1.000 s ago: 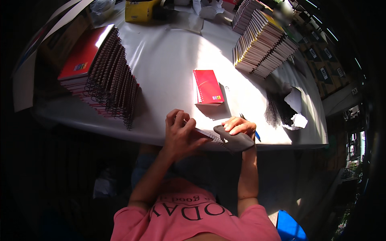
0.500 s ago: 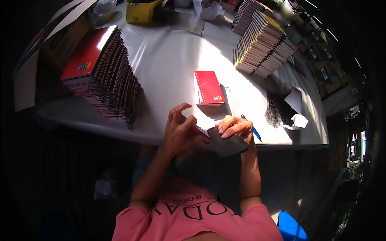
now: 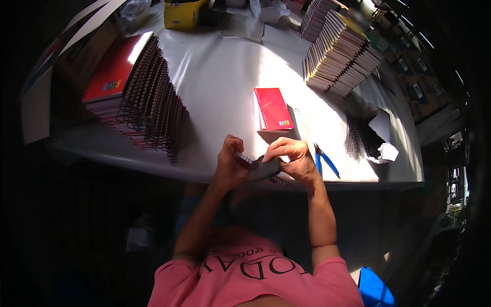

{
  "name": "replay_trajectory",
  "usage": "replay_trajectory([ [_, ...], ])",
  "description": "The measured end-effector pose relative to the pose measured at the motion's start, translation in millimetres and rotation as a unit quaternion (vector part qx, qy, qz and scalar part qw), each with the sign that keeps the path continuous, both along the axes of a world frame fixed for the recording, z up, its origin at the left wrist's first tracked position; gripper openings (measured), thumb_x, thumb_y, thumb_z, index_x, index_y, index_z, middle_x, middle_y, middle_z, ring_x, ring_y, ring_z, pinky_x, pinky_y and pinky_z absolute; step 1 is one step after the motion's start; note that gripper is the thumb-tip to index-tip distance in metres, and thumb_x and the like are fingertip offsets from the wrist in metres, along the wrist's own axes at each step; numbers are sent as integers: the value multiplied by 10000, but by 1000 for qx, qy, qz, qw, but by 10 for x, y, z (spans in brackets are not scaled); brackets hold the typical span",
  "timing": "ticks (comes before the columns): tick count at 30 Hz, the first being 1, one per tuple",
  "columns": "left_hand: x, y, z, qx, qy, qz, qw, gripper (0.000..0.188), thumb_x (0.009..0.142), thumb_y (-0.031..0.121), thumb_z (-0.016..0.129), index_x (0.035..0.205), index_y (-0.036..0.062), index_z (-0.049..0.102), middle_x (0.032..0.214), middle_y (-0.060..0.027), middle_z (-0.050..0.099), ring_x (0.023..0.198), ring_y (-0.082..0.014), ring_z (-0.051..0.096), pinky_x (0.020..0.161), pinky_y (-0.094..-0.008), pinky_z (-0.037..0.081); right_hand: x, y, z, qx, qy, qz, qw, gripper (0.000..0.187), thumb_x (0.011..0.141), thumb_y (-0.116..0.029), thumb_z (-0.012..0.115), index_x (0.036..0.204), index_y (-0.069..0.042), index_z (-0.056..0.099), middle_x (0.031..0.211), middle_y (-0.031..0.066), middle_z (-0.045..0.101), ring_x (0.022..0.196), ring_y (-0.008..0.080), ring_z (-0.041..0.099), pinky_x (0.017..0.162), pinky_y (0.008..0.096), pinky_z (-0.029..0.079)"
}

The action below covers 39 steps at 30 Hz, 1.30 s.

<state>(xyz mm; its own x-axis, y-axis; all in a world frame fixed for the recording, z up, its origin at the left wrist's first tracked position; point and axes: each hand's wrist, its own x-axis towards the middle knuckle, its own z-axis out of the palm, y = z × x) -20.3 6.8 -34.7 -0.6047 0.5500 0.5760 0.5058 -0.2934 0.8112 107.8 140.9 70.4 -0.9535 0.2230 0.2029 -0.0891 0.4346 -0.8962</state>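
Observation:
Just off the near edge of the table, a small notebook is held between both hands. My left hand is closed round its side, where page edges show. My right hand pinches the notebook's dark grey cover, which is bent and tilted. Below the right hand, a thin row of spiral wire shows; how far it runs through the holes is hidden. Cutting pliers with blue handles lie just right of that hand. Beyond the hands rests a short pile of red-covered notebooks with punched holes and no wire.
A tall stack of red spiral notebooks stands on the left of the white-covered table. More notebooks are stacked at the far right. Loose dark spiral wires lie beside crumpled paper. A yellow box sits at the back.
My hands have come closer together, and the grey cover has been turned upward and bent. Spiral wire now shows under my right hand. More of the pliers is uncovered.

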Motion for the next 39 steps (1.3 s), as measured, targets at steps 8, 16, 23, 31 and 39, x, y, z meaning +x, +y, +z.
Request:
replay_trajectory([
  [8,75,1,86,47,-82,-24,995,879,475,306,952,964,73,260,831,-44,384,703,-117,405,654,-245,418,-228,54,-78,101,35,-73,992,239,689,111,599,845,-26,717,784,81,671,746,149,640,693,255,520],
  [16,6,5,-40,-25,-179,-68,981,779,573,285,908,951,68,262,860,-52,422,746,-121,452,693,-247,436,-293,66,-134,55,74,-59,994,245,684,90,652,867,-56,723,834,67,689,791,140,655,708,258,523],
  [23,35,-57,149,85,-292,-145,941,367,810,22,700,1006,43,391,912,-62,518,812,-112,514,761,-251,448,-93,876,-294,356,19,-294,887,400,762,-32,611,1158,-82,629,1175,166,601,1104,316,558,964,392,409],
  [31,401,-151,510,132,-225,-7,966,614,770,-72,695,1287,29,379,944,-132,655,910,-200,624,833,-325,496,1004,190,-812,406,-278,-453,744,591,866,-359,595,1390,-169,397,1372,160,387,1273,373,325,1003,583,265],
  [39,399,-88,476,73,26,115,990,730,752,-34,730,1356,15,321,935,-101,695,869,-161,629,779,-288,492,720,-506,17,170,35,-360,917,358,939,-208,527,1285,-117,549,1098,136,512,972,282,520,877,372,411],
])
